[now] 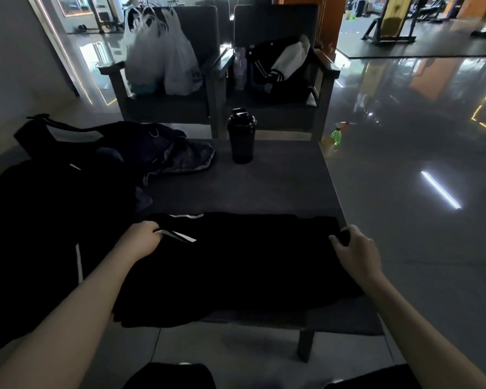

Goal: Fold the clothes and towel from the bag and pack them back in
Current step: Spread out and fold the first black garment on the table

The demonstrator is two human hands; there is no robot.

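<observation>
A black garment with white stripes lies spread flat across the near part of the low grey table. My left hand pinches its left edge by the white stripes. My right hand grips its far right corner near the table's right edge. A dark open bag sits at the table's far left, with a dark blue crumpled cloth spilling out beside it. Another black garment with a white stripe lies heaped at the left.
A black shaker bottle stands upright on the table's far side. Behind it are two dark armchairs, one with white plastic bags, one with a black and white jacket. A green spray bottle stands on the glossy floor at right.
</observation>
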